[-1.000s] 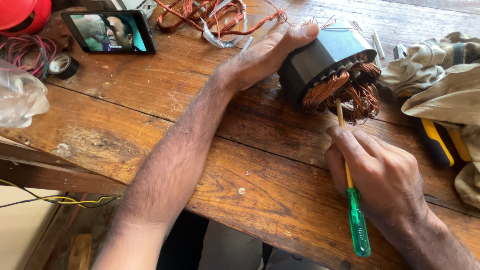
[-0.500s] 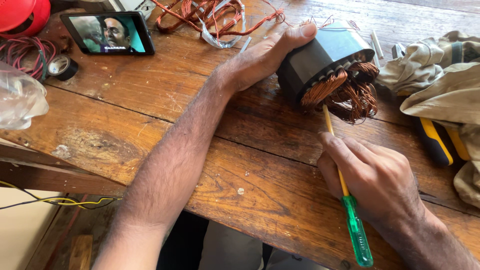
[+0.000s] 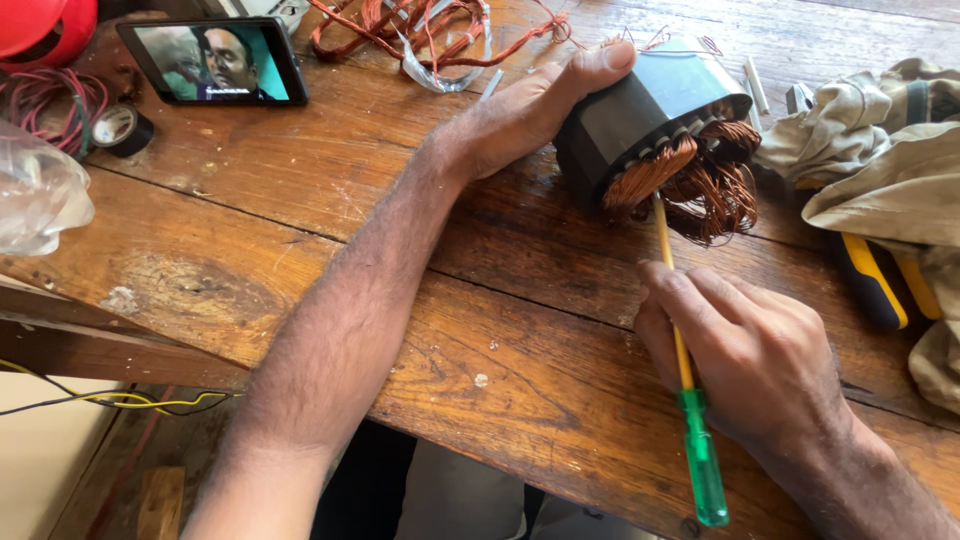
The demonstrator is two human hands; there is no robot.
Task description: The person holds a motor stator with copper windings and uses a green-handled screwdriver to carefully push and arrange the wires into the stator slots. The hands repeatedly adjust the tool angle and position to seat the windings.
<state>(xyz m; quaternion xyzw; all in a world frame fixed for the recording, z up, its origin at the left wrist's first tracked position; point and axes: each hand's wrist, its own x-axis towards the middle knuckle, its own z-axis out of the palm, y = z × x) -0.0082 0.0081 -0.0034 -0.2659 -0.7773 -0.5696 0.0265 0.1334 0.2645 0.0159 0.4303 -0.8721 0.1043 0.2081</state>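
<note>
A dark grey motor stator (image 3: 645, 115) lies on its side on the wooden workbench (image 3: 300, 210), with loose copper windings (image 3: 700, 185) spilling from its open end. My left hand (image 3: 520, 115) grips the stator from the left, thumb over its top. My right hand (image 3: 750, 350) holds a screwdriver (image 3: 685, 370) with a yellow shaft and a green handle. Its tip pokes into the copper windings at the stator's mouth.
A phone (image 3: 215, 60) with a lit screen lies at the back left, beside a tape roll (image 3: 118, 128), red wire (image 3: 50, 95) and clear plastic (image 3: 35, 195). Copper wire scraps (image 3: 420, 30) lie at the back. Beige cloth (image 3: 880, 160) and a yellow-black tool (image 3: 880, 280) sit right.
My right hand has slid slightly left with the screwdriver, its tip staying in the windings. The left hand keeps its grip on the stator.
</note>
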